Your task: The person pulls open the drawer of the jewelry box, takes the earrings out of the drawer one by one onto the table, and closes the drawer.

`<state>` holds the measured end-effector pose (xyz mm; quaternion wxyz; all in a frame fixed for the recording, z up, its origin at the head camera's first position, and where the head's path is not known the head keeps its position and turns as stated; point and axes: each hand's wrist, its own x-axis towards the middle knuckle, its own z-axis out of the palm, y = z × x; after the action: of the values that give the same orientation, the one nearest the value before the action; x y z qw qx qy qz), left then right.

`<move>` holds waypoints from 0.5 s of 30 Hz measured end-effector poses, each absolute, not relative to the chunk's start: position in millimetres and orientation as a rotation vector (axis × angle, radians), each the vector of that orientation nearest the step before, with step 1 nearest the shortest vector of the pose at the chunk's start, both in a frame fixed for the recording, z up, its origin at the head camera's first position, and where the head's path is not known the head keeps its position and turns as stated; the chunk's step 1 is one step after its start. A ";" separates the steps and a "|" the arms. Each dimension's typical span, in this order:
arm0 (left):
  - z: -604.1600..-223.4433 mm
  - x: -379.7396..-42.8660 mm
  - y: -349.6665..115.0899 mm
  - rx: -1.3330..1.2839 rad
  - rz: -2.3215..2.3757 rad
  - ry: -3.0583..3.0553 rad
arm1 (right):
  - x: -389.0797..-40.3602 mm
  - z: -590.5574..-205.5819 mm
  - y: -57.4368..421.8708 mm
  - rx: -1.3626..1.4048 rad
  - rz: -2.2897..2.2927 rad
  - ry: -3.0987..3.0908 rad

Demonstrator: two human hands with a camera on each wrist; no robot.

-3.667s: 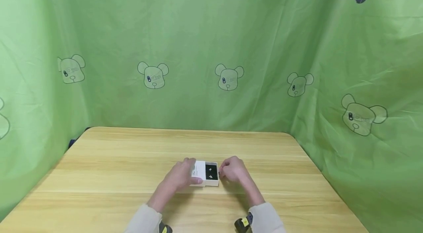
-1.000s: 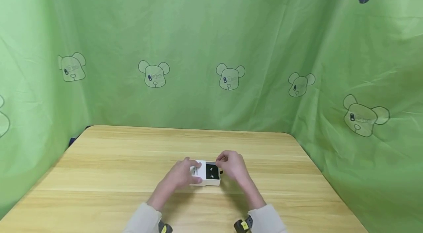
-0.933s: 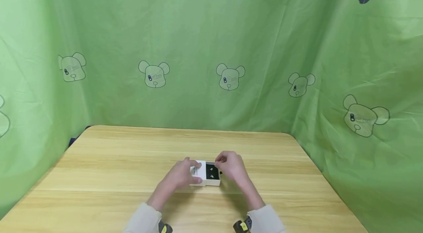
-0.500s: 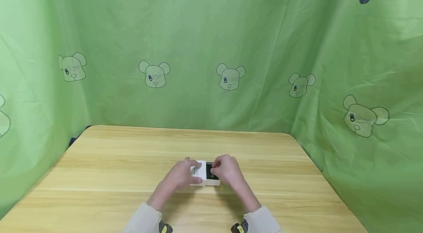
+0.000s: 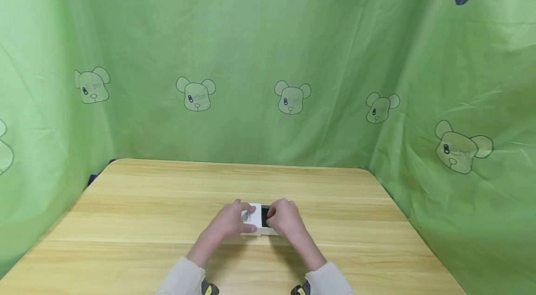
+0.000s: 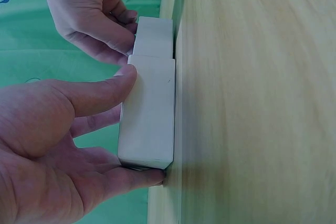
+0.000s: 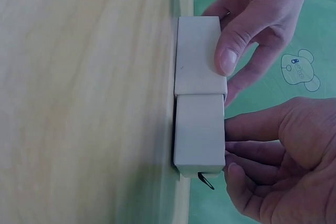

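Note:
A small white slide-out jewellery box stands on the table, its outer sleeve (image 5: pixel 254 217) to the left and its inner drawer (image 5: pixel 270 231) pulled partly out to the right. My left hand (image 5: pixel 227 220) grips the sleeve, with the thumb (image 6: pixel 126 74) along the near side. My right hand (image 5: pixel 286 218) bends over the drawer, fingertips down at the black insert (image 5: pixel 264 212). It covers the star-shaped earrings seen there earlier; I cannot tell whether its fingertips pinch one. From the drawer's end hangs a black pull tab (image 7: pixel 206 181).
The wooden table (image 5: pixel 167 192) extends on all sides of the box. Green curtains (image 5: pixel 251 43) printed with bear heads hang behind it and at both sides. Each wrist wears a dark strapped device (image 5: pixel 209 288) just below the hand.
My right hand has gone from the drawer's end to its far edge, then inward and nearer over the black insert, covering the earrings. My left hand stays on the sleeve.

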<state>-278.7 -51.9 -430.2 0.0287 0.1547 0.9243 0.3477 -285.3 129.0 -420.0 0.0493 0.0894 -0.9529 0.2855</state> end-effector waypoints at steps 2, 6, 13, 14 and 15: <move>-429.8 -278.7 -51.9 0.473 1.072 2.851 | -285.4 -420.5 128.7 0.276 0.844 -2.901; -429.2 -278.6 -51.6 0.462 1.078 2.847 | -286.4 -421.6 128.4 0.269 0.816 -2.904; -429.5 -278.5 -52.0 0.450 1.090 2.846 | -288.1 -423.1 128.5 0.257 0.826 -2.899; -429.8 -278.7 -52.2 0.451 1.091 2.845 | -288.4 -423.8 128.4 0.258 0.828 -2.897; -430.1 -278.8 -52.4 0.452 1.090 2.845 | -288.6 -424.5 128.2 0.254 0.826 -2.899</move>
<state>-278.8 -52.4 -430.1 0.0307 0.1468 0.9232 0.3538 -288.6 128.2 -424.5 0.0583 0.0839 -0.9567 0.2725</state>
